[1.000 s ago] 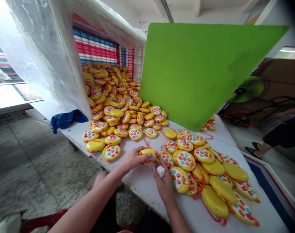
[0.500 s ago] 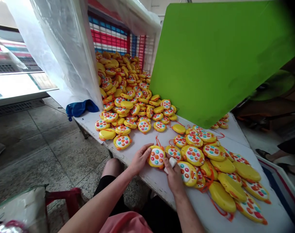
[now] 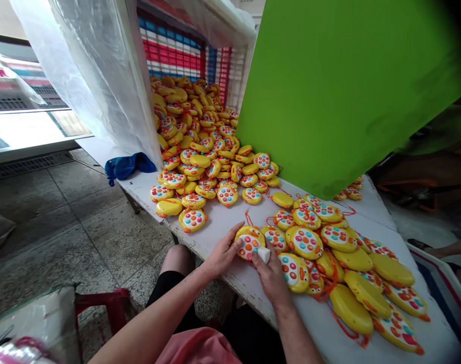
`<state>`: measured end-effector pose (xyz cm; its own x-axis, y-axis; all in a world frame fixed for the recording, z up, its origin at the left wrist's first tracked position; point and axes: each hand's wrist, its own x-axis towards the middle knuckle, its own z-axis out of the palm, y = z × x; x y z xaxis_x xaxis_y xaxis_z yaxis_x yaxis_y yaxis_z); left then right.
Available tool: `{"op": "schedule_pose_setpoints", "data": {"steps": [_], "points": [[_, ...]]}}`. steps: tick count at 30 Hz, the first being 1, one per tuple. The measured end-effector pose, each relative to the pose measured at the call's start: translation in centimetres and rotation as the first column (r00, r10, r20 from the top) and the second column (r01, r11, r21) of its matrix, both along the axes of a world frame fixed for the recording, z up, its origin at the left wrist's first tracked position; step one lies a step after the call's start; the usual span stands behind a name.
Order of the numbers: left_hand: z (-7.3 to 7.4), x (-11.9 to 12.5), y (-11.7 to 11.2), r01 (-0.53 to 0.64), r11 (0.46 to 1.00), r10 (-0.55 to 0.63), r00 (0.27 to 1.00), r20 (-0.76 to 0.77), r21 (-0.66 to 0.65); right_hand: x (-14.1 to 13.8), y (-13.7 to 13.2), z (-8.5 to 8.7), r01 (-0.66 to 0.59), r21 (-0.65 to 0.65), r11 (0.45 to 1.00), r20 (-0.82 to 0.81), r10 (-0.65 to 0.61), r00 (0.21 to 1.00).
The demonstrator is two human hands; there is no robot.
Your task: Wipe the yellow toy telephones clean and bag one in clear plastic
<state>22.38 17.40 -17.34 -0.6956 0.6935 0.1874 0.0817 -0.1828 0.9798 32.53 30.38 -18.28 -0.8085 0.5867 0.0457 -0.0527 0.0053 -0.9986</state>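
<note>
Head cam: yellow toy (image 3: 249, 242) held btwn both hands (image 3: 222, 256).

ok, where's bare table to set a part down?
Best: the table strip between the big heap and the left hand. Second: the patch between the right forearm and the right pile. Crowded: the heap and pile themselves, toys overlapping; little room between the held toy and right pile.
</note>
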Motion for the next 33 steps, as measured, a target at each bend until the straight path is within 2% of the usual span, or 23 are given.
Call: {"op": "schedule_pose_setpoints", "data": {"steps": [8, 15, 17, 19, 23, 26, 29, 33], "points": [[0.38, 0.56, -0.15, 0.176, 0.984, -0.175, 0.980, 0.094, 0.005, -0.07, 0.02, 0.12, 0.046, -0.001, 0.999, 0.062, -0.046, 0.997], [0.10, 0.49, 0.11, 0.153, 0.988, -0.155, 0.976, 0.151, 0.024, 0.29, 0.36, -0.45, 0.013, -0.006, 1.000, 0.092, -0.012, 0.996], [0.10, 0.31, 0.07, 0.144, 0.989, -0.148, 0.982, 0.117, 0.037, 0.31, 0.33, -0.45, 0.016, 0.009, 1.000, 0.073, -0.017, 0.997], [0.09, 0.11, 0.00, 0.092, 0.996, -0.093, 0.994, 0.066, 0.015, 0.32, 0.25, -0.25, 0.011, 0.029, 1.000, 0.058, -0.013, 0.998], [-0.17, -0.16, -0.03, 0.014, 0.998, -0.013, 1.000, 0.016, -0.055, 0.33, 0.14, 0.30, -0.078, 0.062, 0.995, 0.040, 0.076, 0.996], [-0.38, -0.19, -0.03, 0.026, 0.998, -0.026, 1.000, 0.007, -0.059, 0.21, 0.16, 0.34, -0.102, 0.076, 0.992, 0.042, 0.099, 0.994], [-0.28, -0.13, -0.15, 0.052, 0.998, -0.052, 0.999, -0.014, -0.026, 0.03, 0.15, 0.22, -0.058, 0.071, 0.996, 0.047, 0.055, 0.997], [0.09, 0.04, -0.34, 0.152, 0.987, -0.152, 0.988, 0.003, 0.044, 0.06, 0.01, 0.45, -0.022, 0.043, 0.999, 0.036, 0.021, 0.999]]}}
